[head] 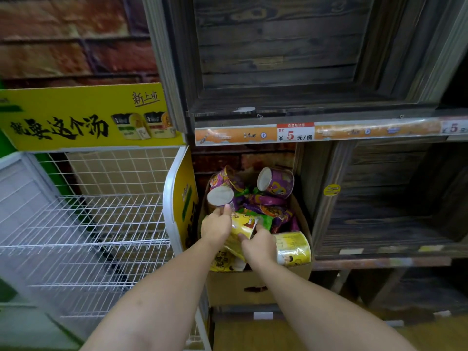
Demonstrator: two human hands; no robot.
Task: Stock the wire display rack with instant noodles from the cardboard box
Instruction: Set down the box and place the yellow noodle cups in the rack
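Shop corner seen from head height, looking down. A wall [63,46] printed like red brick runs behind. At left stands the white wire rack [88,236], its grid shelves sloping toward the viewer, with a yellow sign [83,117] in black Chinese lettering across its top and a yellow side panel [186,198] on its right edge. At right are dark wooden shelves [278,59]; an orange price strip [296,134] on one shelf edge reads 5 yuan.

Between the rack and the wooden uprights sits the open cardboard box [235,287], just beside the side panel. It is heaped with instant noodles: two purple cups, one lying at the back right [277,182] and one at the front left [221,196], both showing their pale bases; purple packets [268,211] in the middle; and a second yellow tub [293,248] on its side at the front right corner.

Both bare forearms reach into the box. The right hand [259,245] grips a yellow cup [244,229] lying on the heap, thumb above and fingers curled on its side. The left hand [216,228] rests against the same cup, two fingertips touching the lower edge of the front purple cup; whether it is gripping anything cannot be told.
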